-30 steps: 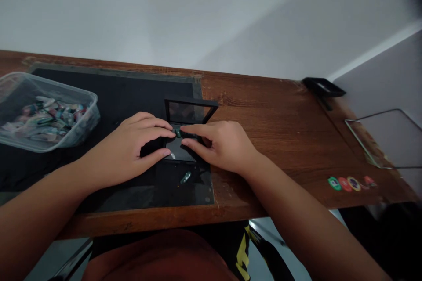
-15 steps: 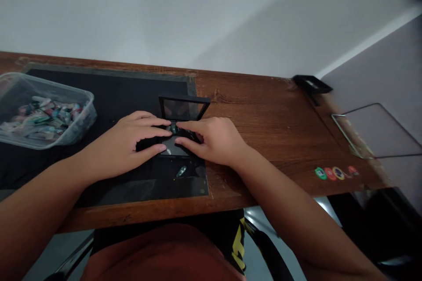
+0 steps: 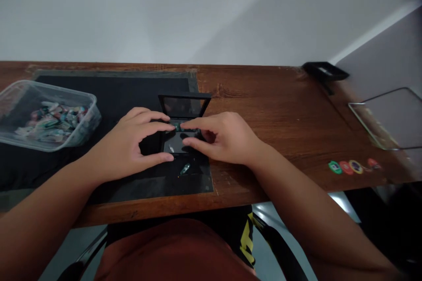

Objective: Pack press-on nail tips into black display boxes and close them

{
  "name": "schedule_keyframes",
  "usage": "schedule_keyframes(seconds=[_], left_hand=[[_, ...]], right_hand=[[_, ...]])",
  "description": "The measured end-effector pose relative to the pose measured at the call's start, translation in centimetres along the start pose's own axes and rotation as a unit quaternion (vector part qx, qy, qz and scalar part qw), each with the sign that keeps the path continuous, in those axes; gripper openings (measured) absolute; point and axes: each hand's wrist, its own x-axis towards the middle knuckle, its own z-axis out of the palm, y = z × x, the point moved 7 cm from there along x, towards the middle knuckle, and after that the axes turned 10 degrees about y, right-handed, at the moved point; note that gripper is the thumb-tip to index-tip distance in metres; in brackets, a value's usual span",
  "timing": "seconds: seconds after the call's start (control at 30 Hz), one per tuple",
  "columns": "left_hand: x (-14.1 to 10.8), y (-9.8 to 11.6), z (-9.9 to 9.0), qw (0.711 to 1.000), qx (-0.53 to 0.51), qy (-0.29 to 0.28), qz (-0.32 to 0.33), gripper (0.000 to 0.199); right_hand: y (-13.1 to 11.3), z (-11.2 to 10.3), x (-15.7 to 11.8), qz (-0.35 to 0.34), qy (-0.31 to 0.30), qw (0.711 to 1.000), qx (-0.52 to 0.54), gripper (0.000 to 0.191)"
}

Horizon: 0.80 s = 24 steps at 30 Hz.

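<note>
The small dark green piece [image 3: 177, 127] lies in the open black case [image 3: 175, 139], between the index fingertips of the left hand [image 3: 130, 140] and right hand [image 3: 229, 138], about equally near both. Each hand's fingers are spread from its thumb, visibly pinching nothing; the piece's long axis is too small to tell.

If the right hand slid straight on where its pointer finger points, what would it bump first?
Probably the small greenish piece at that fingertip, then the left hand; I can't tell whether finger and piece touch now.
</note>
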Motion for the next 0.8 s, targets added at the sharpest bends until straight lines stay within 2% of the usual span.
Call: schedule_keyframes(seconds=[0.07,0.17,0.3,0.4,0.53,0.8], left_hand=[[0.1,0.4,-0.1,1.000,-0.001,0.005,0.002,0.052],[0.2,1.1,0.2,1.000,-0.011,-0.001,0.016,0.036],[0.3,1.3,0.7,1.000,-0.017,-0.013,0.018,0.023],[0.3,1.2,0.8,0.999,-0.026,-0.017,0.016,0.023],[0.2,0.9,0.7,0.999,-0.036,-0.024,0.008,0.023],[0.1,0.8,0.7,0.998,-0.040,-0.048,0.000,0.023]], right_hand=[[-0.9,-0.2,-0.3,-0.037,-0.016,0.997,0.064,0.031],[-2.5,0.2,-0.9,-0.089,-0.071,0.985,0.128,0.027],[-3.5,1.8,-1.5,-0.110,-0.157,0.980,0.052,0.011],[-3.4,2.6,-1.7,-0.108,-0.195,0.975,-0.023,0.010],[-3.4,2.6,-1.8,-0.100,-0.212,0.970,-0.061,0.013],[-3.6,2.2,-1.7,-0.069,-0.211,0.971,-0.083,0.036]])
